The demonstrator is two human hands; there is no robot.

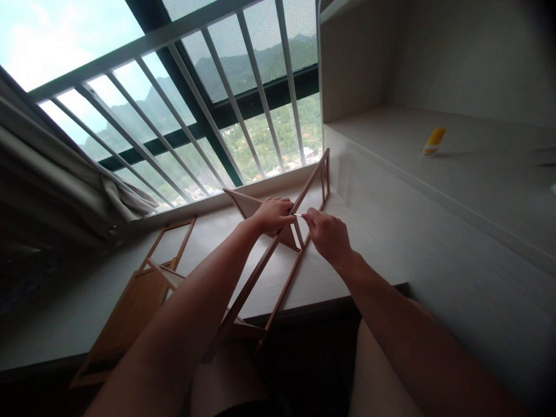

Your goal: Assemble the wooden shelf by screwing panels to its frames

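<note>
A wooden rack frame (256, 278) with slim brown rails leans at a slant over the pale window ledge. A flat wooden panel (242, 202) sits across it as a shelf. My left hand (273, 215) is closed on the frame where the panel meets the near rail. From the right, my right hand (326, 233) pinches a small tool with a thin metal shaft (297, 215). The shaft's tip points at that rail, close to my left fingertips. The tool's handle is hidden in my fist, so its exact kind does not show.
Another wooden frame with a brown panel (130, 307) lies on the ledge (347, 249) at left. Behind are a barred window (243, 75) and a grey curtain (65, 150). A yellow-and-white tube (434, 142) stands on the shelf (382, 130) at right.
</note>
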